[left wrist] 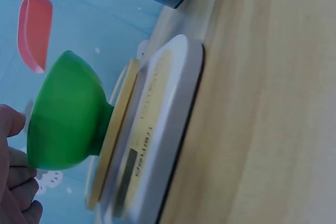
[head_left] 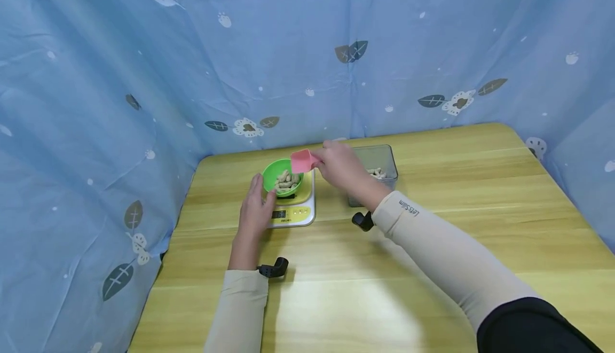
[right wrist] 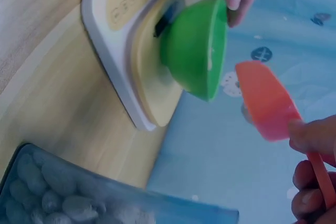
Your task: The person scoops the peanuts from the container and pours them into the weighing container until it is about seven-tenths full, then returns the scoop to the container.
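Observation:
A green bowl (head_left: 274,170) with unshelled peanuts (head_left: 286,181) in it stands on a white and yellow kitchen scale (head_left: 307,216). By the handle, my right hand (head_left: 342,167) grips a pink scoop (head_left: 301,161), held over the bowl's right rim. The scoop looks empty in the right wrist view, where its handle (right wrist: 321,179) runs between the fingers. My left hand (head_left: 254,209) is at the bowl's left side, thumb and fingers spread around the rim without gripping it. Its fingertips are close to the green wall in the left wrist view; firm contact cannot be made out.
To the right of the scale is a clear grey plastic box (head_left: 379,155) holding more peanuts (head_left: 377,173), partly hidden behind my right hand and wrist. A blue patterned curtain (head_left: 307,64) hangs behind the wooden table (head_left: 336,289). Each wrist carries a black camera.

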Demonstrator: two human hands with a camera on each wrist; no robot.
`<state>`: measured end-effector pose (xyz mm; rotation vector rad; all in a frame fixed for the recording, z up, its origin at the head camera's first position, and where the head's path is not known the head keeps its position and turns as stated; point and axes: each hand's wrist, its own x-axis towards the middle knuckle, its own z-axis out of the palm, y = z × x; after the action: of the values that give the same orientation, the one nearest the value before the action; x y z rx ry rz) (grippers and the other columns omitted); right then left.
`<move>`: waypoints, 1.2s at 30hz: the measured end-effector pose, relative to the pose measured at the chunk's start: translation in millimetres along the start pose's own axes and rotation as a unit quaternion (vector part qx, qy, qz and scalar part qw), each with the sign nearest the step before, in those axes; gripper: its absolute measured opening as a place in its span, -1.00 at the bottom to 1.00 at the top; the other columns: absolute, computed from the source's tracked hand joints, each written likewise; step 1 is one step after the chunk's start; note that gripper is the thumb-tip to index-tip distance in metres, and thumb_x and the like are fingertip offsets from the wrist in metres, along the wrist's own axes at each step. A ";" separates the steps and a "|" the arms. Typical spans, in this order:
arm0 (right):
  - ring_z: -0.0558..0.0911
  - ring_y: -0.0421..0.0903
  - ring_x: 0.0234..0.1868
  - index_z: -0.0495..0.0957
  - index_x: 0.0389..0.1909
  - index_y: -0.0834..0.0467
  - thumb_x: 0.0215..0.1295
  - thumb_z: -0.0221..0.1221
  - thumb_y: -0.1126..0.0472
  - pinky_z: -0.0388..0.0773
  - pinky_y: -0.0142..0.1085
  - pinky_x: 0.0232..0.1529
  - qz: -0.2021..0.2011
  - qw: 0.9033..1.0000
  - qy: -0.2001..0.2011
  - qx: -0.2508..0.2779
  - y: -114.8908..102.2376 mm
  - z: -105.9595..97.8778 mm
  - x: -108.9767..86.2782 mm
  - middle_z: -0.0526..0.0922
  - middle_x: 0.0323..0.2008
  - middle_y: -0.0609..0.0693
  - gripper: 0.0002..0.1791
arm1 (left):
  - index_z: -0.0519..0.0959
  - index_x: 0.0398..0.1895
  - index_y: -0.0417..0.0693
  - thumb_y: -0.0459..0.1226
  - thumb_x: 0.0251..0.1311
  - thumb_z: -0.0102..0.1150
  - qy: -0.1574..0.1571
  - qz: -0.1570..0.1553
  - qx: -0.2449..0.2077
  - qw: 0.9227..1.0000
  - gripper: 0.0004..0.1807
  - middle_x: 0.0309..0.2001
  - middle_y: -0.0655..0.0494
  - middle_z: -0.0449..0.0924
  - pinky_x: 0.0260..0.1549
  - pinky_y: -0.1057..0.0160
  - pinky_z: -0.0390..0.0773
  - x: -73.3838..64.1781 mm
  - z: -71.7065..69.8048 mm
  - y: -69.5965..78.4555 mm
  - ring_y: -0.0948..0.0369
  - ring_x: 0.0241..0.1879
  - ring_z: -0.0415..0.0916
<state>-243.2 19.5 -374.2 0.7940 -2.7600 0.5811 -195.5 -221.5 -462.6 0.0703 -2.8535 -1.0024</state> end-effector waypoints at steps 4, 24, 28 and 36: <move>0.48 -0.08 -0.34 0.60 0.05 0.07 0.29 0.16 0.06 0.46 -0.21 -0.27 0.042 0.996 -0.033 0.077 10.0 -11.3 -1.6 0.59 -0.33 -0.02 -0.66 | -0.13 0.50 0.04 0.07 0.37 -0.19 0.009 0.016 0.013 1.000 -0.26 0.51 0.23 -0.25 0.41 -0.02 -0.03 3.7 -1.9 8.3 0.07 0.47 -0.16; 0.44 -0.01 -0.32 0.55 0.10 0.08 0.33 0.11 0.06 0.36 -0.19 -0.35 0.131 0.983 -0.038 0.124 104.1 -82.0 -64.5 0.58 -0.17 0.03 -0.63 | -0.06 0.49 0.14 0.13 0.38 -0.27 -0.053 0.146 -0.032 0.987 -0.31 0.50 0.30 -0.17 0.41 0.03 0.02 12.8 36.4 104.1 0.21 0.47 -0.15; 0.39 -0.02 -0.42 0.58 0.08 0.08 0.30 0.14 0.10 0.30 -0.20 -0.42 0.122 0.990 -0.038 0.067 111.6 -85.6 -73.0 0.52 -0.35 0.04 -0.65 | -0.06 0.49 0.14 0.15 0.38 -0.30 -0.076 0.167 -0.034 0.982 -0.30 0.50 0.32 -0.19 0.41 0.08 0.03 11.6 51.7 116.5 0.25 0.46 -0.16; 0.52 0.00 -0.30 0.65 -0.02 -0.07 0.22 0.22 0.09 0.29 -0.01 -0.29 0.078 0.992 -0.040 -0.092 109.2 -83.0 -81.4 0.62 -0.31 -0.05 -0.70 | -0.02 0.49 0.03 0.06 0.40 -0.26 -0.104 0.189 -0.014 0.976 -0.33 0.50 0.28 -0.17 0.40 0.07 0.05 9.7 78.3 134.2 0.21 0.46 -0.13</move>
<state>-227.5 177.4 -358.4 0.5761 -2.9137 0.3200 -215.7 -69.0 -438.3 -0.5893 -2.8678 -1.0139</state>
